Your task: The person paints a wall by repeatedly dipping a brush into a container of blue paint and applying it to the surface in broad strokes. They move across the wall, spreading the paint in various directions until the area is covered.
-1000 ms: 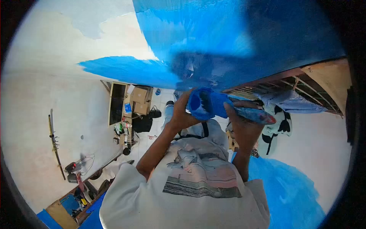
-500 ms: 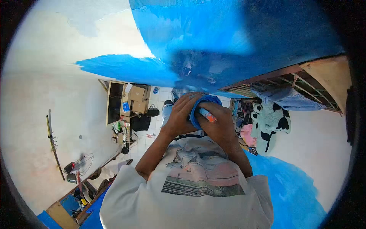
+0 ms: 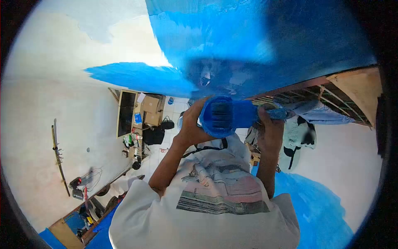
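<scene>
My left hand (image 3: pixel 191 126) is wrapped round the side of a small round paint cup (image 3: pixel 224 133), its rim and inside coated in blue. A wide paintbrush (image 3: pixel 245 113), smeared blue all over, lies across the cup's mouth with its bristles over the opening. My right hand (image 3: pixel 269 132) is closed round the brush's handle, which sticks out to the right past my fingers. Ahead of both hands stands a wall (image 3: pixel 215 37), coated with bright blue paint on the right and bare off-white on the left.
A wooden-framed slatted rack (image 3: pixel 319 92) with blue cloth juts from the right. Below it hangs a black-and-white plush item (image 3: pixel 296 137). On the left, cardboard boxes (image 3: pixel 152 103) and a black bag (image 3: pixel 153 135) stand by a cabinet above the tiled floor.
The brush has come up from inside the cup and turned sideways, its bristles now showing over the mouth. My right hand has moved right, and the cup's opening now faces me.
</scene>
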Available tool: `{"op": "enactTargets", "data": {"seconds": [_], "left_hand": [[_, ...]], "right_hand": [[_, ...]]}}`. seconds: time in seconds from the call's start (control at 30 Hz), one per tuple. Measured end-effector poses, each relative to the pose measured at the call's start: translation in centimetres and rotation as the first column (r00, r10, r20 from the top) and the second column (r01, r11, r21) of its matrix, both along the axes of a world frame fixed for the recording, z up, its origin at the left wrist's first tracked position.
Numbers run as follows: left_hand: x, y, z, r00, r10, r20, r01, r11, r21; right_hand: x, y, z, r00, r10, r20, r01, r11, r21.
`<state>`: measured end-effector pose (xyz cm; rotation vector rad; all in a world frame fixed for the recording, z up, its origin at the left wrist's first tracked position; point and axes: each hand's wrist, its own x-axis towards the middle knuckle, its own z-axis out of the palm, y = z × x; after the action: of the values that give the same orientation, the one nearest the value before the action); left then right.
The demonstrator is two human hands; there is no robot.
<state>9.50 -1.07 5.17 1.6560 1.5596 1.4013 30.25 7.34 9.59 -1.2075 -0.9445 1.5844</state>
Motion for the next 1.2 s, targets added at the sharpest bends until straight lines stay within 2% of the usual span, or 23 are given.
{"op": "enactTargets", "data": {"seconds": [0.07,0.3,0.37,0.4,0.47,0.5,0.57,0.6,0.67,0.7,0.77,0.8,0.9,0.97,1.0,1.07,1.1,1.13,1.17,1.2], "left_hand": [[0.1,0.2,-0.4,1.0,0.012,0.024,-0.012,1.0,-0.018],[0.8,1.6,0.5,0.997,-0.061,-0.045,0.062,0.998,0.028],[0.9,1.8,0.5,0.995,-0.06,-0.077,0.063,0.998,0.032],[0.9,1.9,0.5,0.995,-0.063,-0.077,0.066,0.997,0.032],[1.0,2.1,0.2,0.996,-0.076,-0.04,0.078,0.996,0.034],[1.0,2.0,0.0,0.996,-0.082,-0.041,0.083,0.996,0.035],[1.2,1.8,-0.6,0.995,-0.087,0.056,0.091,0.993,-0.075],[1.3,1.8,-0.9,0.994,-0.098,0.055,0.101,0.992,-0.07],[1.3,1.8,-1.3,0.991,-0.106,0.082,0.117,0.984,-0.135],[1.3,1.9,-1.3,0.99,-0.121,0.078,0.13,0.984,-0.122],[1.5,1.9,-1.1,0.995,-0.078,0.064,0.083,0.992,-0.092],[1.8,2.1,-1.5,0.99,-0.067,0.127,0.077,0.994,-0.079],[1.9,2.5,-2.0,0.984,-0.103,0.148,0.114,0.991,-0.068],[2.1,2.5,-1.9,0.981,-0.131,0.142,0.14,0.989,-0.057],[2.1,2.5,-2.2,0.983,-0.13,0.127,0.14,0.987,-0.079],[2.3,2.7,-2.0,0.984,-0.139,0.107,0.149,0.985,-0.084],[2.4,2.8,-1.9,0.976,-0.142,0.167,0.16,0.982,-0.099],[2.5,3.0,-1.7,0.964,-0.141,0.227,0.17,0.979,-0.115],[2.6,3.3,-1.2,0.963,-0.145,0.225,0.172,0.98,-0.102],[2.7,3.5,-0.6,0.97,-0.138,0.199,0.16,0.982,-0.099]], "right_hand": [[0.6,0.3,-1.2,0.974,-0.066,-0.219,0.036,0.99,-0.137],[2.0,0.5,-2.9,0.951,-0.132,-0.28,0.058,0.964,-0.258],[2.3,0.8,-3.2,0.925,-0.163,-0.345,0.024,0.927,-0.374],[2.8,0.9,-3.8,0.924,-0.166,-0.345,0.027,0.927,-0.374],[3.7,1.0,-4.7,0.848,-0.16,-0.505,-0.052,0.924,-0.38],[3.9,1.0,-4.8,0.846,-0.165,-0.507,-0.047,0.924,-0.379],[3.8,1.0,-3.8,0.769,-0.053,-0.637,-0.162,0.948,-0.275],[3.7,0.9,-3.7,0.768,-0.058,-0.637,-0.152,0.951,-0.27],[3.4,0.6,-3.8,0.71,-0.211,-0.672,-0.079,0.924,-0.374],[3.5,0.5,-3.8,0.705,-0.212,-0.676,-0.067,0.93,-0.362],[3.7,0.2,-3.9,0.6,-0.168,-0.782,-0.126,0.946,-0.3],[3.8,0.1,-4.0,0.595,-0.165,-0.786,-0.115,0.951,-0.287],[4.2,0.2,-4.8,0.659,-0.068,-0.749,-0.101,0.979,-0.178],[4.3,0.4,-4.8,0.672,-0.115,-0.732,-0.146,0.948,-0.282],[4.2,0.5,-4.4,0.668,-0.112,-0.736,-0.137,0.953,-0.269],[3.4,0.9,-2.8,0.703,-0.225,-0.675,-0.033,0.938,-0.346],[3.8,0.9,-3.4,0.701,-0.22,-0.678,-0.026,0.943,-0.333],[4.7,0.9,-4.7,0.692,-0.142,-0.707,-0.059,0.966,-0.252],[5.4,1.0,-5.7,0.682,-0.061,-0.729,-0.094,0.981,-0.17],[5.9,1.3,-6.4,0.683,-0.054,-0.729,-0.094,0.983,-0.161]]}}
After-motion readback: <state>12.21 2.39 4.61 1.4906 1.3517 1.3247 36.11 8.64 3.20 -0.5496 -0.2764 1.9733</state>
